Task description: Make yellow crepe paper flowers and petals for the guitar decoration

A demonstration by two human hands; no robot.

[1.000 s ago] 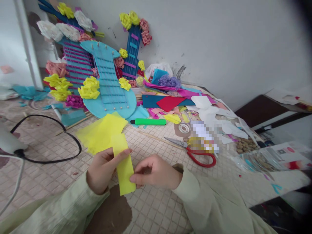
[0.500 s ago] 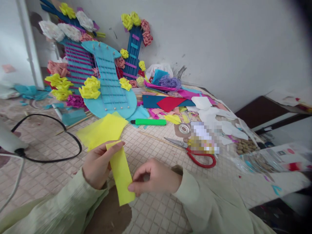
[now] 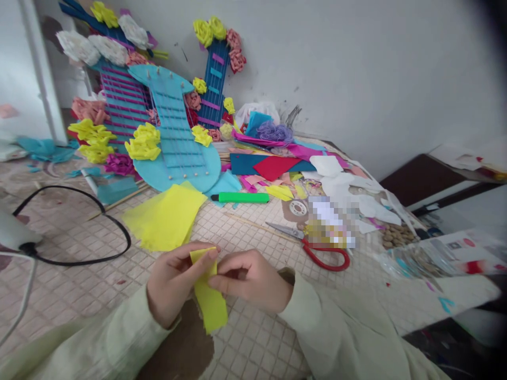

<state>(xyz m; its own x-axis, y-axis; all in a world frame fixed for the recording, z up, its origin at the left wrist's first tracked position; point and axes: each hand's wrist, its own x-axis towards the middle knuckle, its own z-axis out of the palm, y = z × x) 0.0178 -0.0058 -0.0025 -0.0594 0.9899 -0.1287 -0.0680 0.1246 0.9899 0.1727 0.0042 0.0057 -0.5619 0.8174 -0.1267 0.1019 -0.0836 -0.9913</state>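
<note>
Pinch on yellow strip [image 3: 214, 306] — both hands [image 3: 172, 283] [image 3: 254, 279]

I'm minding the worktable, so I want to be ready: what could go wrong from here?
The yellow strip looks thin and is pinched by both the left hand and the right hand, so uneven pulling might crease or tear it.
The scissors lie on the table beyond the right hand; a careless reach that way could meet the blades.
The black cord loops on the table; the left sleeve might snag it.
</note>
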